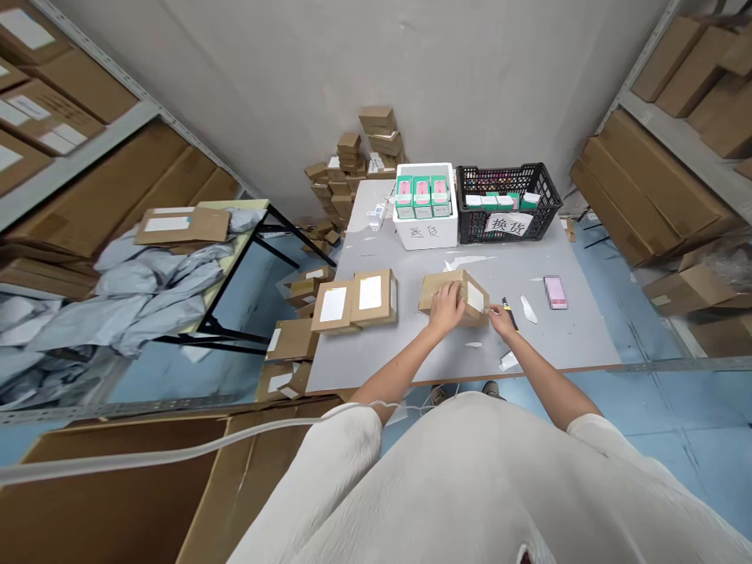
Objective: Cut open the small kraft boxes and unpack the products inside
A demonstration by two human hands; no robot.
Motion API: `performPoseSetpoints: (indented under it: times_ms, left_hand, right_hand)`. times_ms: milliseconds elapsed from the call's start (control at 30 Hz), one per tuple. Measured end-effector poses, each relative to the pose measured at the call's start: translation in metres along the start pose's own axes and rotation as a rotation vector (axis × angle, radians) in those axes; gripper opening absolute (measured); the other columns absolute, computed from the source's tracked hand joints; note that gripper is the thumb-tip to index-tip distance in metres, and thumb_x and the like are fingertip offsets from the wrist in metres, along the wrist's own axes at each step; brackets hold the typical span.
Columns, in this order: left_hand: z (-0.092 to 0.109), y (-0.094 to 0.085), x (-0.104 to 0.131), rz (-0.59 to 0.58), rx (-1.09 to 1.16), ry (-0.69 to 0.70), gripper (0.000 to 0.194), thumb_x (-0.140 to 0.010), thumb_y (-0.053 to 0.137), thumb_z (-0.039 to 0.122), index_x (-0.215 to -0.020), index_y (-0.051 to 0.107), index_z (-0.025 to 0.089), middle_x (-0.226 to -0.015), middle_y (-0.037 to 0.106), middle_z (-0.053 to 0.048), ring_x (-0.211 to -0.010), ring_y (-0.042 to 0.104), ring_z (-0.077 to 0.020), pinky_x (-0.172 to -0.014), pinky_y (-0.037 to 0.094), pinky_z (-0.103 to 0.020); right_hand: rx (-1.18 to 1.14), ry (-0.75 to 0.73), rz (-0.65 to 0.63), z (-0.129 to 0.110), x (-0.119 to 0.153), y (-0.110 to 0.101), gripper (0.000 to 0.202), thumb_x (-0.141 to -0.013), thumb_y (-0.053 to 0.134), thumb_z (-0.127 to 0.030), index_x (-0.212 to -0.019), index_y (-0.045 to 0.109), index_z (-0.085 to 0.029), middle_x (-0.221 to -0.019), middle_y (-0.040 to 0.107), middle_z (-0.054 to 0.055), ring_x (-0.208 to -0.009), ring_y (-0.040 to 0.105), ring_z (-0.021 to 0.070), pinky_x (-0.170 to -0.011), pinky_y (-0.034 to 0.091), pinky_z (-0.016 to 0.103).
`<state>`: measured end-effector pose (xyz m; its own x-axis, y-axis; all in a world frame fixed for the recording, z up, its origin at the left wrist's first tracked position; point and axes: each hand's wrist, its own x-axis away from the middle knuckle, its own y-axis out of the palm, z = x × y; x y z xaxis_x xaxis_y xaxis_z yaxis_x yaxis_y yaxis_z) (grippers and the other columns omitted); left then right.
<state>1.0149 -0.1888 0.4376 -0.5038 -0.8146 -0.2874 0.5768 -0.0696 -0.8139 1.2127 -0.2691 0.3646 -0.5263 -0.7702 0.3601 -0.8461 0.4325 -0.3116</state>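
A small cardboard box [435,281] with a white label on its end lies on the grey table [411,352]. My left hand [446,308] grips it from above, fingers bent over its top. At the box's right end, my right hand [500,319] is closed in a pinch near the lower corner of the label; what is between the fingertips is too small to make out. A yellow-and-black utility knife [510,313] lies on the table just beyond my right hand. Torn white paper scraps [529,309] are scattered around.
Two labelled cardboard boxes [370,298] sit to the left. Behind stand a white foam box [426,235] and a black crate [546,204], both holding green-and-white packages. A phone [555,292] lies at right. Shelves with cartons flank the table; a white cable [235,435] crosses near my left arm.
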Motion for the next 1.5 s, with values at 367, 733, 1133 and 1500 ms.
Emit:
performPoseSetpoints:
  times_ms: [367, 733, 1133, 1500]
  left_hand:
    - [-0.082, -0.045, 0.026, 0.141, 0.253, -0.214, 0.055, -0.101, 0.058, 0.029, -0.155, 0.049, 0.027, -0.145, 0.059, -0.015, -0.14, 0.056, -0.0328, -0.121, 0.047, -0.054]
    - [-0.076, -0.009, 0.059, 0.032, 0.427, -0.36, 0.063, -0.091, 0.068, 0.02, -0.152, 0.049, 0.027, -0.141, 0.06, -0.015, -0.135, 0.062, -0.0302, -0.116, 0.053, -0.048]
    - [-0.059, 0.017, 0.066, -0.045, 0.305, -0.366, 0.053, -0.088, 0.068, 0.017, -0.14, 0.058, 0.025, -0.139, 0.058, -0.014, -0.132, 0.06, -0.0302, -0.115, 0.052, -0.049]
    - [-0.017, 0.024, 0.075, -0.212, 0.008, -0.127, 0.031, -0.103, 0.059, 0.029, -0.132, 0.069, 0.029, -0.139, 0.065, -0.012, -0.136, 0.056, -0.0336, -0.116, 0.041, -0.054]
  right_hand:
    - [-0.125, -0.034, -0.075, -0.007, 0.018, 0.054, 0.036, -0.072, 0.077, -0.052, -0.089, 0.059, -0.026, -0.102, 0.071, 0.003, -0.094, 0.062, 0.0227, -0.082, 0.05, 0.033]
    - [0.021, -0.123, 0.1, -0.01, 0.042, 0.01, 0.028, -0.077, 0.074, -0.045, -0.093, 0.061, -0.026, -0.108, 0.072, 0.004, -0.107, 0.065, 0.0259, -0.103, 0.051, 0.042]
    - [0.05, -0.07, 0.102, 0.016, 0.023, -0.05, 0.028, -0.076, 0.073, -0.048, -0.09, 0.063, -0.026, -0.094, 0.073, 0.003, -0.095, 0.068, 0.0257, -0.089, 0.057, 0.04]
    - [0.302, 0.091, 0.074, 0.076, -0.032, -0.08, 0.015, -0.072, 0.07, -0.028, -0.086, 0.064, -0.025, -0.097, 0.077, 0.005, -0.101, 0.073, 0.0261, -0.096, 0.055, 0.037]
